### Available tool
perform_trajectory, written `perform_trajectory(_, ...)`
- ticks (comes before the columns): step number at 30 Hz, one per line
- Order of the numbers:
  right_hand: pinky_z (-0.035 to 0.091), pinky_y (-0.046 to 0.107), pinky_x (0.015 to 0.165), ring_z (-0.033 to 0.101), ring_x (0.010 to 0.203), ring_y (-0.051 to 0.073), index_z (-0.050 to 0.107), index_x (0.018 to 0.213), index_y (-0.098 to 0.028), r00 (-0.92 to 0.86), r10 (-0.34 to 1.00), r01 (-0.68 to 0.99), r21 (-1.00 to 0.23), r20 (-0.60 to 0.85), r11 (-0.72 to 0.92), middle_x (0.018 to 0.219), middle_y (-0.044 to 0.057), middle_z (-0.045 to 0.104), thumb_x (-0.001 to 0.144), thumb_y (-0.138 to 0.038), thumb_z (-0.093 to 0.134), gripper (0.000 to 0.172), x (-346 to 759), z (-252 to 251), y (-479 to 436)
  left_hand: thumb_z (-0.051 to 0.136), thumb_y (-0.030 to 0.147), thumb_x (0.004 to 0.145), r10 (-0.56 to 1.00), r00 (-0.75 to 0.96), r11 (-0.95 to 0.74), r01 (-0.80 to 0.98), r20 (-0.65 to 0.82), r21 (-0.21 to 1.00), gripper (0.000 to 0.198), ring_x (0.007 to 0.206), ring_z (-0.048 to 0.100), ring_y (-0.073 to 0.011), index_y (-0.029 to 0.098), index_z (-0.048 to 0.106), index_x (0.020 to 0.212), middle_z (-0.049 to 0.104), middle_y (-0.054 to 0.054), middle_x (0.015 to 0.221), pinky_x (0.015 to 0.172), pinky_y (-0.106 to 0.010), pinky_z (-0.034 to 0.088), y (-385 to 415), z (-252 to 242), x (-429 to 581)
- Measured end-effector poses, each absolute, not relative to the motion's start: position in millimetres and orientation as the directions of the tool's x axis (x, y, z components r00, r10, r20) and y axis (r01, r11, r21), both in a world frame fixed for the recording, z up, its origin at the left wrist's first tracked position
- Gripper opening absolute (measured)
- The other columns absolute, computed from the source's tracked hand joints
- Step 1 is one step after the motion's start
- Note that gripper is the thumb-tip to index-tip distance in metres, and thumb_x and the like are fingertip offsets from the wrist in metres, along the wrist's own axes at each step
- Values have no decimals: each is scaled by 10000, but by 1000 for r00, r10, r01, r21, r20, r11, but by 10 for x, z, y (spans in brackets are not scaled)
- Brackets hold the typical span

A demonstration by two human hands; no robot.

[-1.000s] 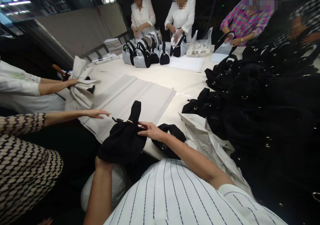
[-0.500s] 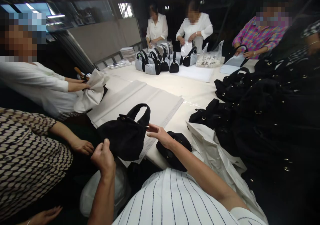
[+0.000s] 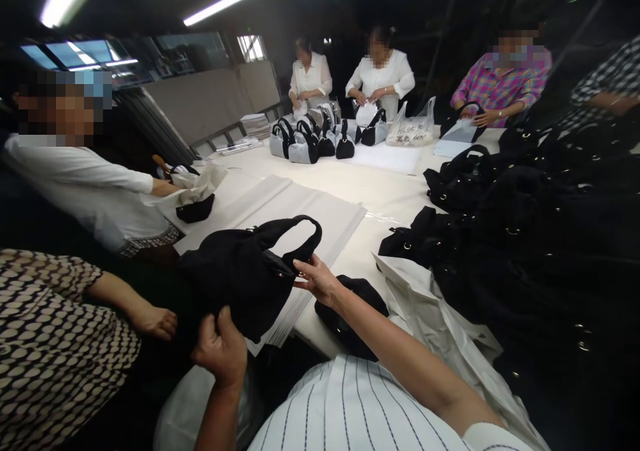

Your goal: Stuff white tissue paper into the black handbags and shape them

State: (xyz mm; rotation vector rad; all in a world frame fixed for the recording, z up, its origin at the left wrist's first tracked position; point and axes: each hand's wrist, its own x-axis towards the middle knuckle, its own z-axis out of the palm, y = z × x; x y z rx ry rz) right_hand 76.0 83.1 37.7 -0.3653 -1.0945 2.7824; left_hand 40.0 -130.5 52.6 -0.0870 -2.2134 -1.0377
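Observation:
I hold a black fabric handbag (image 3: pixel 240 274) with a looped handle above the near edge of the white table (image 3: pixel 370 191). My left hand (image 3: pixel 223 347) is closed on the bag's lower edge. My right hand (image 3: pixel 315 279) pinches the bag's right side just under the handle. Another black bag (image 3: pixel 350 304) lies on the table by my right forearm. A stack of white tissue sheets (image 3: pixel 310 211) lies behind the held bag.
A large heap of black bags (image 3: pixel 530 231) fills the right side. White plastic wrapping (image 3: pixel 435 324) lies near me. Grey-and-black bags (image 3: pixel 305 141) stand at the far end, where several people work. Two people sit at my left; one stuffs paper into a bag (image 3: pixel 195 194).
The bag has turned on its side and risen, handle now pointing right. My left hand came out from under it and now grips its lower edge. The camera tilted up.

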Motion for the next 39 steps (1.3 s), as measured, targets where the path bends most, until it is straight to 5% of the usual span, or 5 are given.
perform_trajectory(13, 519, 393, 848, 651, 893, 211, 659, 965, -198, -922, 380, -254, -618, -79, -744, 985, 47, 707, 635, -350, 864, 417, 784, 370, 843, 553, 409, 848, -138, -787, 640, 392, 601, 661, 392, 515, 363, -122, 209, 374, 563, 376, 31, 527, 567, -271, 300, -1256, 424, 420)
perform_trajectory(22, 488, 338, 851, 647, 884, 193, 715, 962, -191, -918, 397, -322, -600, 7, -733, 965, 47, 724, 660, -326, 858, 360, 807, 390, 918, 587, 412, 833, -142, -787, 539, 447, 600, 714, 268, 606, 548, -153, 181, 572, 697, 578, 4, 636, 620, -278, 437, -1243, 297, 347)
perform_trajectory(27, 485, 323, 835, 646, 868, 188, 728, 937, -187, -918, 396, -313, -602, -5, -735, 932, 44, 727, 654, -327, 861, 343, 817, 362, 902, 590, 413, 816, -152, -807, 513, 429, 571, 743, 288, 585, 532, -152, 188, 545, 641, 554, 8, 599, 612, -283, 457, -1229, 340, 359)
perform_trajectory(39, 516, 349, 792, 655, 849, 196, 674, 963, -203, -901, 429, -287, -657, -61, -697, 991, 41, 724, 652, -320, 846, 374, 845, 397, 897, 735, 553, 634, -258, -912, 347, 222, 320, 911, 456, 802, 654, -253, 156, 675, 851, 688, -47, 792, 820, -413, 524, -1352, 184, 246)
